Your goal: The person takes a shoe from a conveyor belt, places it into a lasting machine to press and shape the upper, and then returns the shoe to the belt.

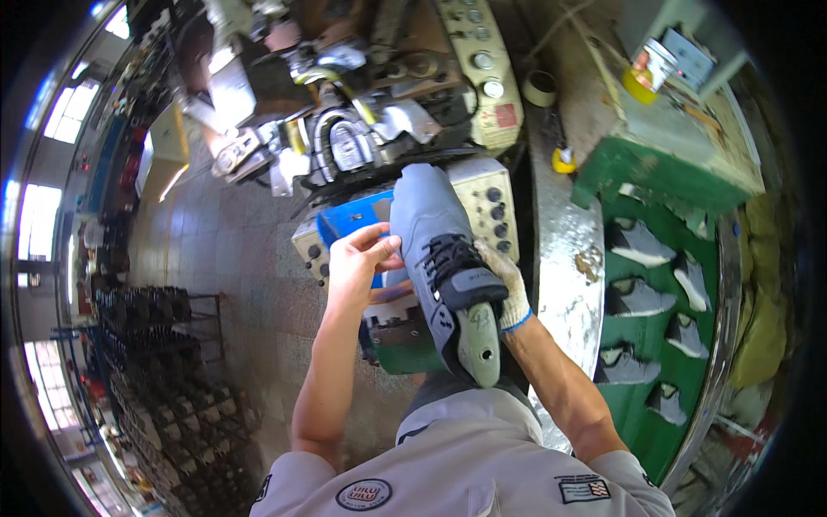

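A grey-blue shoe upper (429, 211) with black laces is stretched over a pale green shoe last (478, 345). Its toe points away from me, and the heel end with a round hole in the last is nearest my body. My right hand (510, 291), in a white knit glove with a blue cuff, wraps the shoe's right side; most of its fingers are hidden behind it. On the left edge near the toe, my bare left hand (360, 263) pinches with thumb and fingertips. Just beyond the shoe stands a machine with metal clamps and a curved former (346, 142).
Control panels with knobs (487, 202) flank the machine. At right, a metal-topped ledge (568, 284) borders a green conveyor belt (633, 345) carrying several grey shoes (639, 297). Yellow tape rolls (564, 160) lie by a green-edged bench (672, 164). Racks of dark shoes (164, 388) stand at left.
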`<action>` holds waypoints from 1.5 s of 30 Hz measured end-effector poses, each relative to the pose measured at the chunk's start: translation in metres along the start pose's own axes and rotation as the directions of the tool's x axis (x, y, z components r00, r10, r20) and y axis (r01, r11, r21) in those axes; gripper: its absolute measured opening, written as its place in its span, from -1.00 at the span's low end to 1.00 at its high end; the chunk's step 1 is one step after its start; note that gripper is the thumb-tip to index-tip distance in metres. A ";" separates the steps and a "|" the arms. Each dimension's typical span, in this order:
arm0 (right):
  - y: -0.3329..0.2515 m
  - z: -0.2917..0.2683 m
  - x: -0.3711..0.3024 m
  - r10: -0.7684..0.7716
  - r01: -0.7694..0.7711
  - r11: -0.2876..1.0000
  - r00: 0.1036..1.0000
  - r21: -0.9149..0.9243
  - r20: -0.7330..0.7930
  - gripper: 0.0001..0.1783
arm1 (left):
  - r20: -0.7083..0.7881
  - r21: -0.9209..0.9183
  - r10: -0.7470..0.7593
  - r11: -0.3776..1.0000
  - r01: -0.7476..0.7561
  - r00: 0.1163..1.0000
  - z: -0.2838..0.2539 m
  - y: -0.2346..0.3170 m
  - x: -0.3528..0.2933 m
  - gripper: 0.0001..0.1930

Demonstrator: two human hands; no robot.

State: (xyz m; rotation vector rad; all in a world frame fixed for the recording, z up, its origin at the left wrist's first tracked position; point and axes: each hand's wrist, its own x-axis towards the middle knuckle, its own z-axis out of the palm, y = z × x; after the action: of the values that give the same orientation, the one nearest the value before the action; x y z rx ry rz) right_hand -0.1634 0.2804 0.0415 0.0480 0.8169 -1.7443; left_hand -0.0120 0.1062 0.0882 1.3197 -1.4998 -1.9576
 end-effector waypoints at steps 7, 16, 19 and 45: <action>0.040 0.050 0.115 -0.092 0.089 0.996 0.977 0.024 0.192 -0.45 | -0.319 -0.226 0.154 0.946 -0.232 0.935 -0.062 0.014 0.041 -0.55; 0.042 0.097 0.180 -0.155 0.158 0.987 0.982 -0.019 0.111 -0.71 | -0.187 -0.529 0.034 0.839 -0.129 0.982 -0.045 -0.010 0.082 -0.57; 0.051 0.092 0.185 -0.142 0.144 0.982 0.990 -0.125 0.025 -0.69 | -0.054 -0.608 -0.029 0.794 -0.010 0.998 -0.045 -0.022 0.088 -0.48; 0.060 0.084 0.199 -0.275 0.221 0.890 0.958 -0.399 -0.085 -0.68 | -0.175 -0.505 0.212 0.819 -0.272 0.961 -0.038 -0.067 0.131 -0.40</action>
State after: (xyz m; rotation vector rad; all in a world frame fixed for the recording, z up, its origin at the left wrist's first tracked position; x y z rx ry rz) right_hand -0.1503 0.0620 -0.0094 -0.2119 1.3079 -1.7993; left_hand -0.0304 0.0155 -0.0322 0.9256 -0.9192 -1.8982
